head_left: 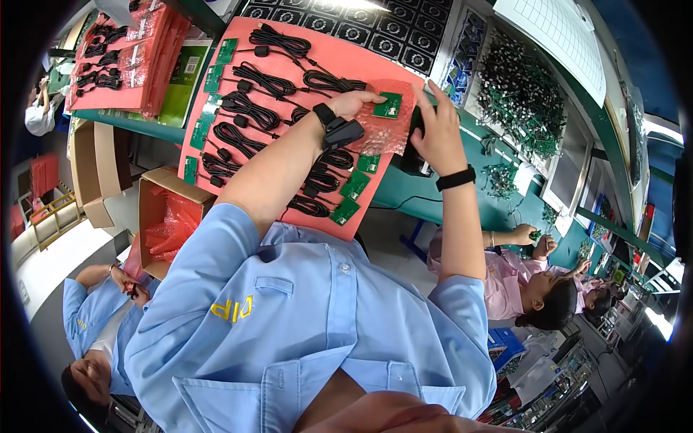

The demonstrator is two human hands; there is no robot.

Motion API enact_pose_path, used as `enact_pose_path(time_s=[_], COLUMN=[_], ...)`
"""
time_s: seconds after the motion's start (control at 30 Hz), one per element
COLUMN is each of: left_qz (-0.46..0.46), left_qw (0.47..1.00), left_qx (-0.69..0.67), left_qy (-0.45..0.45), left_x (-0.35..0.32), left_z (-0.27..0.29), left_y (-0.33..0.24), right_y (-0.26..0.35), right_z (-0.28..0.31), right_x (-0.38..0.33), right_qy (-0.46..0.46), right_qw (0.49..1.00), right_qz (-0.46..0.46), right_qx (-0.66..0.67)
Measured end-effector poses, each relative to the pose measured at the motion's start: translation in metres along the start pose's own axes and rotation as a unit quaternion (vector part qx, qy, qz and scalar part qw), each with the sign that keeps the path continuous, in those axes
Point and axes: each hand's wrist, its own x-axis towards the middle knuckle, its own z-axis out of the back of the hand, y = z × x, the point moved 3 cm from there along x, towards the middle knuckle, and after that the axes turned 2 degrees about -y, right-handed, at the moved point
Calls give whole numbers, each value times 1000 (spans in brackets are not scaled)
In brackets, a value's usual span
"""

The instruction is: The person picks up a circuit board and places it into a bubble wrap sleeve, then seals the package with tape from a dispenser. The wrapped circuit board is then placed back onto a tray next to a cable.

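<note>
My left hand [354, 106] reaches over a pink foam sheet [354, 225], thumb and fingers closed at the left edge of a green circuit board [388, 105]. Beneath that board hangs a piece of pink bubble wrap [386, 138]; whether my fingers pinch it too is hidden. To the right, my right hand [438, 130] has its fingers spread beside the bubble wrap, holding nothing visible. Rows of coiled black cables [253, 110] with small green boards [203, 130] at their ends lie on the sheet. My left forearm covers some of them.
Black trays [354, 32] stand behind the sheet. A heap of small wired parts [523, 90] lies on the green bench [419, 189] at right. An open carton [162, 231] with red wrap is at left. Co-workers sit right and stand lower left.
</note>
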Motion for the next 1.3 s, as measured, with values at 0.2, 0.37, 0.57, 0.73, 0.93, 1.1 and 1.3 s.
enact_pose_path(time_s=[0.2,0.37,0.57,0.73,0.93,1.1,1.3], left_qz=[-16,-48,-47,-55,-48,-15,7], left_qw=[1000,986,989,995,994,995,981], left_qx=[2,-161,-137,-89,-94,-95,-180], left_qy=[14,12,24,6,-36,-29,68], left_x=[-3,-9,-25,-21,-19,-7,-3], left_z=[-12,-29,-39,-38,-38,-29,-16], left_y=[8,18,17,14,4,-5,-9], right_y=[18,-38,-50,-42,-76,-75,-35], right_z=[-8,-55,-72,-58,-70,-70,-37], right_x=[-12,-10,-23,-9,14,19,15], right_qy=[107,139,136,153,21,197,224], right_qw=[973,908,918,936,919,862,949], right_qz=[176,-252,-263,-251,-292,-247,11], right_qx=[102,303,262,192,262,398,221])
